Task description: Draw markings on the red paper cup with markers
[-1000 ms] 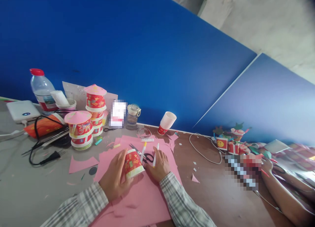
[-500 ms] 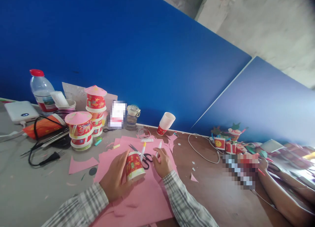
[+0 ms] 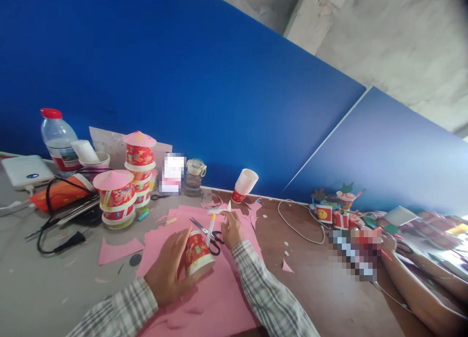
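Observation:
My left hand [image 3: 170,266] is wrapped round the side of a red printed paper cup [image 3: 197,254], which sits tilted on the pink paper [image 3: 219,298] with its white rim down. In my right hand [image 3: 233,231] a white marker [image 3: 228,208] is pinched, its tip pointing up and away. Close to my right fingertips lies another white marker [image 3: 217,211]. Between the hands are black-handled scissors [image 3: 215,249] and a white marker with a yellow end [image 3: 210,229], which partly overlaps them.
Stacked red cups with pink cone tops [image 3: 114,180] stand at the left, near a bottle [image 3: 60,144] and a black plug [image 3: 71,241]. Nested cups [image 3: 245,183] and a glass jar [image 3: 194,176] line the blue partition. At right, another person's arms [image 3: 417,283] rest near paper crafts.
My right hand has moved a little forward and left with the marker, nearer the marker lying on the paper. My left hand still holds the cup. The whole view has shifted slightly.

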Tool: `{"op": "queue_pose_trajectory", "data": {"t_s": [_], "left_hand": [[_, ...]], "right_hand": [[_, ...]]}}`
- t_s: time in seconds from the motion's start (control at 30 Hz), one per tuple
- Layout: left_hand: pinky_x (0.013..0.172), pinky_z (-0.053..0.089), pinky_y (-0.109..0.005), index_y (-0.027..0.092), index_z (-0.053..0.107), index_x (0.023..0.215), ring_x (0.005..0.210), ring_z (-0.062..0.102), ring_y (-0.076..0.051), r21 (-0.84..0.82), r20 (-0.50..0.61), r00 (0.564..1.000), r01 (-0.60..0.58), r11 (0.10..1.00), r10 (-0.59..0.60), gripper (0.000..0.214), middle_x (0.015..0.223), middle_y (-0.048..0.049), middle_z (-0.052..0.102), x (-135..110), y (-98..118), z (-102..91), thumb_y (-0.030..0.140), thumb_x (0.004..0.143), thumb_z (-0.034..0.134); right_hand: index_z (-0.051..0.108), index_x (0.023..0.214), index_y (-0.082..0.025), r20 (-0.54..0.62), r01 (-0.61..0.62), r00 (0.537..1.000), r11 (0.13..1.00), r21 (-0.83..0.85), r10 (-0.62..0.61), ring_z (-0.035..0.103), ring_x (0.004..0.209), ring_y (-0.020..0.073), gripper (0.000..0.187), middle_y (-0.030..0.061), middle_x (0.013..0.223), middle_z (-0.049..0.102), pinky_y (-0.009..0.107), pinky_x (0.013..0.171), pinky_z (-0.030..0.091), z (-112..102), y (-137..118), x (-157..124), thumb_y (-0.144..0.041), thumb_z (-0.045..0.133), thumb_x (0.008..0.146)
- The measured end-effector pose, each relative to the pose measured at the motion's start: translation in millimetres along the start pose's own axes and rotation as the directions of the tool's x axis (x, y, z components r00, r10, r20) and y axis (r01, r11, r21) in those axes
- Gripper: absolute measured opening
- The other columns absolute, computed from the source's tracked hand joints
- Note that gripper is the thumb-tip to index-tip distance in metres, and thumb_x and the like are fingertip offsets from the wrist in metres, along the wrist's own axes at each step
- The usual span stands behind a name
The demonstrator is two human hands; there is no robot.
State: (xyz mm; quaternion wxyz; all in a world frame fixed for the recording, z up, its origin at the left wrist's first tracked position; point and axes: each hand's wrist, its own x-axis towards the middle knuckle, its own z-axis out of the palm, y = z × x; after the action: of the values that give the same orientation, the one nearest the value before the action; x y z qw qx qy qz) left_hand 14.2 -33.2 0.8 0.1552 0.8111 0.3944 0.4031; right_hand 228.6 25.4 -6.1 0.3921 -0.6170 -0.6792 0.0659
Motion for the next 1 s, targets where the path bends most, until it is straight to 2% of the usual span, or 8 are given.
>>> {"op": "queue_pose_trajectory", "data": {"t_s": [0.13,0.37,0.53,0.7,0.83,1.0], "left_hand": [[0.09,0.036,-0.05,0.025,0.008,0.128,0.112,0.034,-0.031,-0.007,0.036,0.999,0.014,1.0,-0.014,0.09,0.122,-0.0086,0.041,-4,-11,2.9,0.069,0.06,0.047],[0.09,0.037,-0.049,0.027,0.005,0.128,0.115,0.031,-0.031,-0.023,0.033,0.996,0.09,0.996,-0.089,0.087,0.129,-0.0078,0.034,-8,-17,5.2,0.071,0.062,0.04],[0.091,0.037,-0.049,0.03,0.006,0.127,0.116,0.03,-0.029,-0.04,0.012,0.992,0.128,0.991,-0.127,0.074,0.13,-0.0048,0.032,-8,-17,3.0,0.068,0.068,0.03],[0.089,0.04,-0.049,0.034,0.008,0.126,0.114,0.033,-0.029,-0.019,-0.011,0.986,0.163,0.986,-0.163,0.069,0.13,-0.0013,0.034,-8,-18,2.7,0.066,0.069,0.028],[0.088,0.04,-0.049,0.034,0.009,0.126,0.113,0.034,-0.03,-0.004,-0.013,0.985,0.172,0.985,-0.172,0.071,0.129,-0.0007,0.035,-10,-18,4.0,0.066,0.067,0.033],[0.089,0.039,-0.047,0.034,0.009,0.126,0.115,0.032,-0.029,-0.035,0.004,0.981,0.192,0.981,-0.192,0.069,0.13,-0.0003,0.034,-11,-18,3.9,0.065,0.068,0.032]], "right_hand": [[0.062,0.091,-0.017,-0.045,0.008,0.999,1.0,0.01,-0.008,0.053,0.065,0.0188,0.039,0.0023,0.076,0.051,0.029,0.064,0.045,3,4,5,-0.002,0.041,0.06],[0.061,0.09,-0.018,-0.1,0.021,0.995,0.999,0.035,-0.017,0.054,0.061,0.0191,0.036,0.002,0.074,0.052,0.029,0.058,0.046,6,10,7,-0.004,0.042,0.063],[0.064,0.088,-0.021,0.001,0.11,0.994,0.993,0.033,-0.11,0.057,0.056,0.0174,0.027,0.0004,0.068,0.057,0.025,0.055,0.044,8,-1,-3,-0.011,0.045,0.072],[0.061,0.095,-0.027,0.092,0.197,0.977,0.98,-0.025,-0.194,0.058,0.064,0.0222,0.026,0.0012,0.075,0.063,0.029,0.059,0.04,10,-22,-14,-0.023,0.059,0.069],[0.057,0.1,-0.029,0.152,0.22,0.968,0.968,-0.12,-0.201,0.058,0.069,0.0265,0.033,0.0031,0.079,0.063,0.033,0.063,0.039,10,-27,-18,-0.025,0.06,0.067],[0.053,0.103,-0.028,0.161,0.188,0.972,0.979,-0.085,-0.173,0.058,0.067,0.0249,0.039,0.0019,0.08,0.062,0.033,0.062,0.041,9,-19,-21,-0.016,0.053,0.066]]}}
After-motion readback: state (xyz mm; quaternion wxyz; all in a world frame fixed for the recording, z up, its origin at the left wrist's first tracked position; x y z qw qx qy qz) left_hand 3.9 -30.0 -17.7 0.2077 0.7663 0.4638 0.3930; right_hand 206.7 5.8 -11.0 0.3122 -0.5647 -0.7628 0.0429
